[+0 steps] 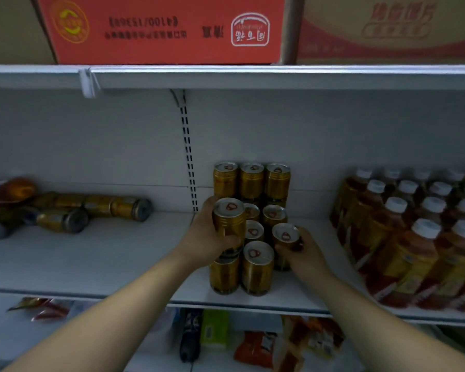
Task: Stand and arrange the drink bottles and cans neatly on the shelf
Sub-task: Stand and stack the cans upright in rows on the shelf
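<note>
Several gold cans [257, 269] stand upright in a block on the white shelf [118, 264], some stacked two high at the back [251, 181]. My left hand [204, 237] grips a gold can [229, 221] that sits on top of a front-left can. My right hand [304, 251] holds another gold can [285, 238] at the block's right side. Several gold cans [118, 204] lie on their sides at the far left of the shelf. Rows of tea bottles with white caps [403, 237] stand at the right.
Above, a shelf edge [253, 76] carries a red carton [161, 28] and a tan carton [387, 28]. A slotted upright [189, 157] runs down the back wall. Snack packets [255, 350] lie on the lower shelf. Bare shelf lies between the fallen cans and the block.
</note>
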The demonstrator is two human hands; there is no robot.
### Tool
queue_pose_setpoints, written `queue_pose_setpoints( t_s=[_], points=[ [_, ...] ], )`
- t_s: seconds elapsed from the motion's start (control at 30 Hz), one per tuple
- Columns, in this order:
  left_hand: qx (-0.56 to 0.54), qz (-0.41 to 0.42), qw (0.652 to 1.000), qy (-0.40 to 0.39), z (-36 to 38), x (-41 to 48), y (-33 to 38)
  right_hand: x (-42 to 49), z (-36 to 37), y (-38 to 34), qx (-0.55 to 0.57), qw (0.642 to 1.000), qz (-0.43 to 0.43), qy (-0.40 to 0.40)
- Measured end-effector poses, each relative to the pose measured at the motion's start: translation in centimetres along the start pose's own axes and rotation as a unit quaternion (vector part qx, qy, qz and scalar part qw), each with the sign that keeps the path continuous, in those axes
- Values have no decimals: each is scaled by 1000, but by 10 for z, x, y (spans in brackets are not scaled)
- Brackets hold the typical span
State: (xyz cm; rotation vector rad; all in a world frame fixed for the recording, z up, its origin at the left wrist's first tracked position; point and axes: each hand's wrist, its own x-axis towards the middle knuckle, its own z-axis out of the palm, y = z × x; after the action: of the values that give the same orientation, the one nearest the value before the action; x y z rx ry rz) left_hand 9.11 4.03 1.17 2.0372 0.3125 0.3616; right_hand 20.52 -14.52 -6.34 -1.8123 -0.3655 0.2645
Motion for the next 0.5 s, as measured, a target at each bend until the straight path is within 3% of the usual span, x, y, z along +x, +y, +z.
queue_pose_setpoints(
  t_s=[0.13, 0.23, 0.33, 0.5],
  points=[
    [3, -23, 1000, 19, -3, 9, -6, 12, 7, -11, -37, 997, -41, -54],
    [-15, -45, 996, 78, -11, 23, -13, 26, 9, -14, -60, 997, -48, -31],
    [-49, -45, 993, 94, -18, 42, -16, 52, 12, -23, -223, 972, -71, -16],
    [-77, -51, 993, 78, -13, 71, -20, 66, 26, -37, -368, 924, -1, -106]
  ],
)
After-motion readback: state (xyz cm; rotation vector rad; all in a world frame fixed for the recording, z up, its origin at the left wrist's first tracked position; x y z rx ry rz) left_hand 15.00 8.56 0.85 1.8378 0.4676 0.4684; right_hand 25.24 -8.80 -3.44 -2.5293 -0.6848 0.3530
